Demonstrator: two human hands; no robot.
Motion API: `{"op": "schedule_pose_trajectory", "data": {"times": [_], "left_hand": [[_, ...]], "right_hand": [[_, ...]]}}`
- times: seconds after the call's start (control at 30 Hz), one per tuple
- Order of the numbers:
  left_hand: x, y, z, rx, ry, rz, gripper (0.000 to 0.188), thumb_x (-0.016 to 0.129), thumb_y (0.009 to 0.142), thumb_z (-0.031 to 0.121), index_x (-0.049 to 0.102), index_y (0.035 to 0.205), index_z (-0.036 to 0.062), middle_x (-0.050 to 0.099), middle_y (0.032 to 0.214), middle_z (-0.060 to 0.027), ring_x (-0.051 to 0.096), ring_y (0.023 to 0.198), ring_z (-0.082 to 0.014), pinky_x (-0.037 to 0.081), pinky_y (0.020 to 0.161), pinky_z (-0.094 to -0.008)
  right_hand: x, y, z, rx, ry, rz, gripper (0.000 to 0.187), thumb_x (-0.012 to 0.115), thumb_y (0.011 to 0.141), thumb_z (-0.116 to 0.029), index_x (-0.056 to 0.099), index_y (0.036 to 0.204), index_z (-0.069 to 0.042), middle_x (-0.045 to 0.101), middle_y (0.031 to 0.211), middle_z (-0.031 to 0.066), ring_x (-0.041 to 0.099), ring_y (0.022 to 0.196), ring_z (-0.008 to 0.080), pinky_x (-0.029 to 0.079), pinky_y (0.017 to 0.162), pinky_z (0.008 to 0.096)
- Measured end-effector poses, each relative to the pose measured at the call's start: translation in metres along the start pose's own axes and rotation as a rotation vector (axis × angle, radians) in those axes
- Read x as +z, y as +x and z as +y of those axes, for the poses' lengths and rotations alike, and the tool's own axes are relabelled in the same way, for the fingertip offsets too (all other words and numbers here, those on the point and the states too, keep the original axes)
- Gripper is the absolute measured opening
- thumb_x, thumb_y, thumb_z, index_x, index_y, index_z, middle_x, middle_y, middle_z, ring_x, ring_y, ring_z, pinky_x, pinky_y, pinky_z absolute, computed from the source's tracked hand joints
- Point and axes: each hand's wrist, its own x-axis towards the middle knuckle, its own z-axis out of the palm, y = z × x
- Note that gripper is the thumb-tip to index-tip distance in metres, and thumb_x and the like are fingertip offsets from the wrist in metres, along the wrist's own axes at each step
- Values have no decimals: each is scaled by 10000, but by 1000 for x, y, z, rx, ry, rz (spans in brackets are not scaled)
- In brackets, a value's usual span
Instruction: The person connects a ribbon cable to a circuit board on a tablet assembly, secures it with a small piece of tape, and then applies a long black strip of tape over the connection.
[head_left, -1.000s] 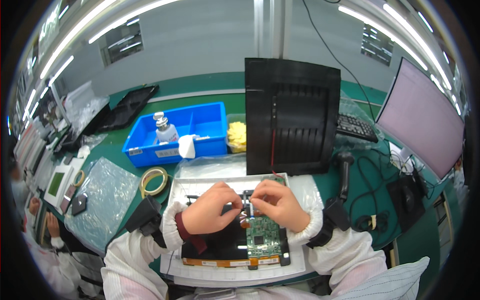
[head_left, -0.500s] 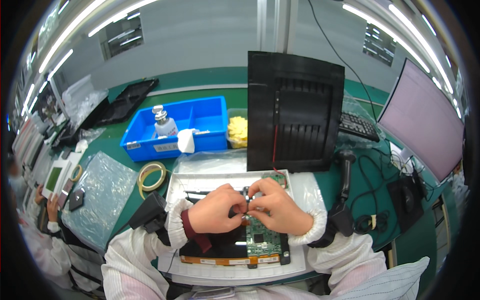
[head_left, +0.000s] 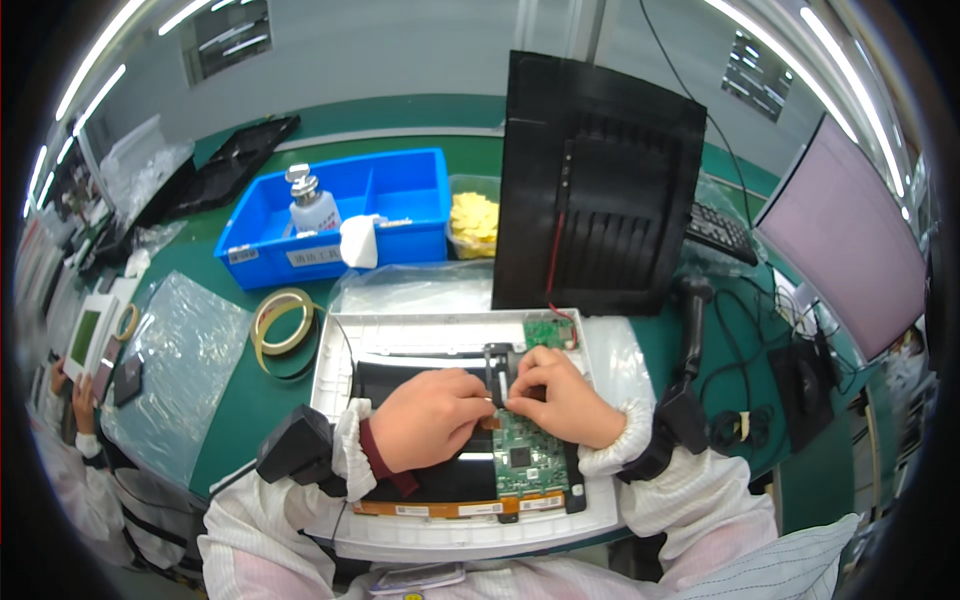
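My left hand [head_left: 428,418] and my right hand [head_left: 566,402] work close together over the top end of a green circuit board [head_left: 522,456]. The board lies on a black panel inside a white plastic housing [head_left: 334,372]. The left fingertips are pinched beside a small orange-brown flex cable [head_left: 490,423]; whatever they hold is hidden. Thumb and forefinger of the right hand are closed at the board's upper edge, their contents too small to make out. A dark strip with a white part [head_left: 502,382] stands between the hands. An orange ribbon strip [head_left: 470,507] runs along the near edge.
Behind the housing stands a black back cover [head_left: 600,190], joined by a red wire. A blue bin [head_left: 410,247] holds a pump bottle [head_left: 315,210]. Tape rolls [head_left: 283,325] lie left, a scanner [head_left: 692,330] and monitor [head_left: 850,240] right. Another person's hands [head_left: 82,400] show far left.
My fingertips, close together before, are now slightly apart, with the right hand drawn a little to the right. The whole view has tilted down, so the bench sits higher in the picture.
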Motion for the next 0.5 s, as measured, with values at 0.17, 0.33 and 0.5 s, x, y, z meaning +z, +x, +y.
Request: {"op": "schedule_pose_trajectory", "data": {"times": [0.17,0.33,0.5], "left_hand": [[2,-4,-4,46,66,-51,227,597,660,7,614,885,27,574,926,-88,551,857,-245,464,747,-331],[6,-5,-7,112,92,-71,214,585,655,43,619,866,37,571,869,-43,531,847,-208,450,731,-301],[7,-5,-7,116,95,-73,212,585,651,37,618,861,35,572,844,-42,535,838,-206,456,724,-301]], "right_hand": [[2,1,-1,77,53,-30,84,697,675,-75,621,686,-40,497,869,73,458,889,240,389,786,309],[-2,1,1,109,102,-75,79,689,683,-73,618,691,-39,495,872,69,468,894,236,390,793,309],[-1,1,2,113,96,-87,80,687,684,-70,616,691,-33,496,875,69,473,892,235,391,794,310]]}}
